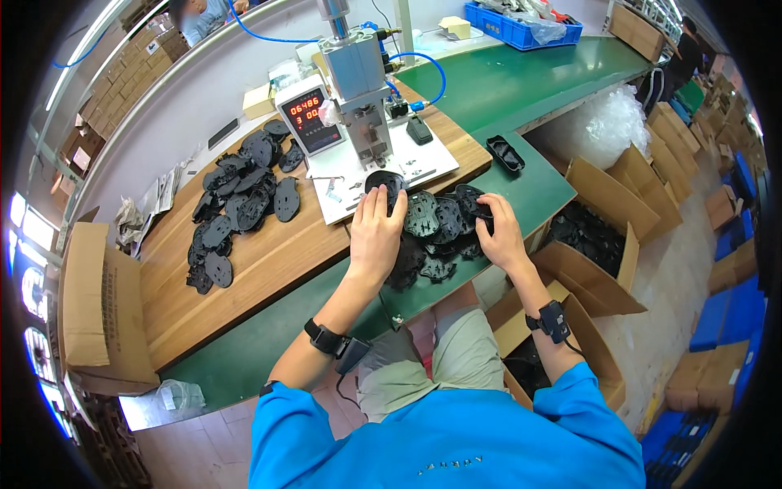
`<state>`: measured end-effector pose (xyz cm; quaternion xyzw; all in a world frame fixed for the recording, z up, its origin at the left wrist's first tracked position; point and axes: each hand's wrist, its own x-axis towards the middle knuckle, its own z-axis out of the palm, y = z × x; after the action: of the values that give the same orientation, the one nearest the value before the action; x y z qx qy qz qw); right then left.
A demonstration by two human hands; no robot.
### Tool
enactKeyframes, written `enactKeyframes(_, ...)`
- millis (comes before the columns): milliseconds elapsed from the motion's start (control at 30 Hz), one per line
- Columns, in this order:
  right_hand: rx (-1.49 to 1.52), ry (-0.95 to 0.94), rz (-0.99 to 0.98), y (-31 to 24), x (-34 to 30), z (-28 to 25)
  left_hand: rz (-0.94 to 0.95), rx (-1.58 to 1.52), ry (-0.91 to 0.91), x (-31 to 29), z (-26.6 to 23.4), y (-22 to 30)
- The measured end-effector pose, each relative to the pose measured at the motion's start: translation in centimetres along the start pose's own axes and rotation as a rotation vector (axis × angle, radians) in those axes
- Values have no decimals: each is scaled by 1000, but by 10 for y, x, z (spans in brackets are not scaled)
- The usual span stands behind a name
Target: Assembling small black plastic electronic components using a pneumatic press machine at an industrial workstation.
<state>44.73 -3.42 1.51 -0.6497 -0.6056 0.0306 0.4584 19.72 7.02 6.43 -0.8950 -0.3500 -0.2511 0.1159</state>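
My left hand grips the near edge of a black plastic shell, fingers lying over its left side and thumb at its right. That shell is at the front of the white base plate, just below the head of a bench press. To the right, my right hand pinches the edge of another black plastic shell on top of a pile. Between my hands lies the pile of similar black plastic parts, heaped at the bench's front edge. Its lower parts are partly hidden.
Flat black parts are heaped on the wooden board at left. A counter box with red digits stands beside the press. One black shell lies apart on the green bench. Cartons of black parts stand at right.
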Motion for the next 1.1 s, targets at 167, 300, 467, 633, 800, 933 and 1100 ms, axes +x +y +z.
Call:
enactKeyframes(167,-5,0,2,1,0,1,6,24,16,11,11,-2)
enactKeyframes(300,1,0,0,2,-2,1,-6,14,6,23,18,-3)
enactKeyframes(467,3,-17,-6,5,-3,0,-31,85,-22,31,26,0)
enactKeyframes(633,27,-28,-4,4,-1,-2,-34,127,-75,31,27,1)
enactKeyframes(800,22,-38,-3,4,-1,-5,-27,109,-82,30,28,0)
enactKeyframes(933,17,-70,2,1,-1,-6,-18,107,-81,29,27,-4)
enactKeyframes(1100,-58,-68,-36,4,4,-7,-24,74,-111,30,26,-3)
